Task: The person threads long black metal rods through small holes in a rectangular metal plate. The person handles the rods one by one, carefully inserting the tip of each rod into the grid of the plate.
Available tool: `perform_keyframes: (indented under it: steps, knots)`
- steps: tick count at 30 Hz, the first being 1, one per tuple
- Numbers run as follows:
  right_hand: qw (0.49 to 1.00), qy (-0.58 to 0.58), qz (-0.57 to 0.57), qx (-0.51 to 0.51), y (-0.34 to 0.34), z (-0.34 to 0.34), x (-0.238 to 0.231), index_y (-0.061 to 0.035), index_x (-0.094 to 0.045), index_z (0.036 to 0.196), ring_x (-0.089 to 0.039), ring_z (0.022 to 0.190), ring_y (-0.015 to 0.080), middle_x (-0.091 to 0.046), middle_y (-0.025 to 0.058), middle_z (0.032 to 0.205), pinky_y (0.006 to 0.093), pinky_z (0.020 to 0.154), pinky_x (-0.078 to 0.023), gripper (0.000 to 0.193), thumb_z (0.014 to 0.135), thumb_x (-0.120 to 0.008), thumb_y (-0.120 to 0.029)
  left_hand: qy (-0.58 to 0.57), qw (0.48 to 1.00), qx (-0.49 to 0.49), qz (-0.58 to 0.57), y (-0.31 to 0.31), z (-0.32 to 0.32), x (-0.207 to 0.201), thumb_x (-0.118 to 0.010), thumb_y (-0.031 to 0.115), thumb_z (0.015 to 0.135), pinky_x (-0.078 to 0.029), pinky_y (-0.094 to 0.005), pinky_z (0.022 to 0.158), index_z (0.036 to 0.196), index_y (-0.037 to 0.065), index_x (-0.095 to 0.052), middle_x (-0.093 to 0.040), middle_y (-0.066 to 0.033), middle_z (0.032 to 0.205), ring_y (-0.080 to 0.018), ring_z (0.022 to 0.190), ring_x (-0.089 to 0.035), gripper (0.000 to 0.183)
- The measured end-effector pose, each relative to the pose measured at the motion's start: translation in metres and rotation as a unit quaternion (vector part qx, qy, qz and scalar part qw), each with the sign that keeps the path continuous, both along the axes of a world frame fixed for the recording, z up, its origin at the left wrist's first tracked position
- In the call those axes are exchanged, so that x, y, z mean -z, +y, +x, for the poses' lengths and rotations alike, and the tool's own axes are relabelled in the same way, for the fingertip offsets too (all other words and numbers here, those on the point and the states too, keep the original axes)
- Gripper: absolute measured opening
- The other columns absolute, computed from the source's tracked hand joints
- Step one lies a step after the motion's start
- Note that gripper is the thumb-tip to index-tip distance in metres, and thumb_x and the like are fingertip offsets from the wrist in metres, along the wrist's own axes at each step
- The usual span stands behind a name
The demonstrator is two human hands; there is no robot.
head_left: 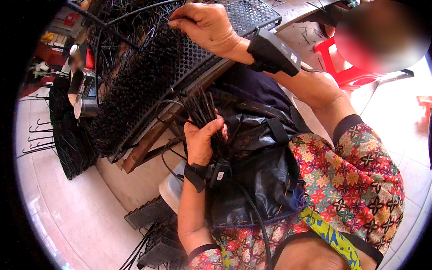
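The bundle (200,105) is a sheaf of thin, dark, stiff-looking strips, their upper ends fanning apart unevenly above your left hand (201,139). That hand is upright near your lap, its fingers wrapped around the strips and its thumb laid across the front; the strips stick out above the grip toward the panel (252,15). Your right arm reaches up and across, bent at the elbow, with the right hand (204,24) over the panel. Its fingers curl inward with the tips drawn close together; whether they pinch a strip, you cannot tell. Just below and left of them, dense black bristles (139,76) cover much of the panel, leaving bare holes along its right side. The panel rests on a wooden desk (141,153), beside your black apron (252,189).
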State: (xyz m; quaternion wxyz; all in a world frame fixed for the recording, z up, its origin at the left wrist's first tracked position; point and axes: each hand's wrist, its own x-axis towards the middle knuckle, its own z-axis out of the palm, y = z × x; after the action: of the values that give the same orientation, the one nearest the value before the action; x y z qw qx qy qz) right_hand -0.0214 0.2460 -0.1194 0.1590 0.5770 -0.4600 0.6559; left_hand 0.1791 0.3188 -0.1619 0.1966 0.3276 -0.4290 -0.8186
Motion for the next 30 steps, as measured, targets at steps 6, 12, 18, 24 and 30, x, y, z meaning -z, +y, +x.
perform_keyframes:
  steps: [6, 12, 18, 24, 30]
  knots:
    - [0.984, 0.176, 0.019, -0.001, 0.0, 0.006, 0.006, -0.0031, -0.057, 0.078, -0.056, 0.061, 0.0251, -0.056, 0.0108, 0.069, 0.0286, 0.054, -0.047, 0.012, 0.069, -0.063, -0.008, -0.011, 1.0, -0.014, -0.001, 0.001, -0.001, 0.0, -0.057, 0.002, 0.067, -0.043, -0.0286, 0.045, 0.087, -0.001, -0.049, -0.052, -0.0084, 0.066, -0.0177, 0.05, -0.051, 0.021]
    - [0.962, 0.235, 0.117, -0.073, -0.002, 0.014, 0.013, -0.0019, -0.051, 0.076, -0.054, 0.066, 0.0293, -0.052, 0.0119, 0.069, 0.0345, 0.058, -0.045, 0.012, 0.072, -0.06, -0.011, -0.001, 1.0, -0.004, -0.014, -0.001, 0.0, 0.004, -0.058, 0.002, 0.067, -0.043, -0.0288, 0.044, 0.086, -0.001, -0.05, -0.053, -0.0085, 0.066, -0.018, 0.05, -0.051, 0.021]
    - [0.956, 0.257, 0.14, -0.028, -0.005, 0.013, 0.007, -0.0018, -0.05, 0.071, -0.053, 0.065, 0.0306, -0.051, 0.0119, 0.065, 0.0359, 0.058, -0.044, 0.016, 0.071, -0.059, -0.015, -0.003, 1.0, -0.005, -0.015, -0.003, -0.001, 0.003, -0.055, 0.001, 0.069, -0.043, -0.0294, 0.044, 0.086, -0.001, -0.049, -0.053, -0.0086, 0.066, -0.018, 0.05, -0.051, 0.018]
    - [0.914, 0.343, 0.215, 0.001, -0.01, 0.022, 0.001, -0.0039, -0.051, 0.071, -0.054, 0.068, 0.0295, -0.053, 0.0106, 0.068, 0.0359, 0.058, -0.045, 0.024, 0.072, -0.058, -0.027, 0.023, 1.0, 0.002, -0.011, -0.002, -0.001, 0.001, -0.055, 0.001, 0.069, -0.043, -0.03, 0.045, 0.088, 0.0, -0.048, -0.052, -0.0092, 0.066, -0.019, 0.05, -0.05, 0.02]
    - [0.913, 0.052, 0.399, -0.069, 0.044, 0.021, -0.011, 0.0012, -0.058, 0.085, -0.056, 0.058, 0.0208, -0.057, 0.0113, 0.063, 0.0298, 0.051, -0.044, 0.035, 0.07, -0.064, -0.031, 0.034, 0.999, 0.004, 0.005, -0.001, -0.001, 0.002, -0.056, 0.002, 0.067, -0.042, -0.0298, 0.045, 0.089, 0.0, -0.047, -0.051, -0.0094, 0.065, -0.019, 0.05, -0.049, 0.024]
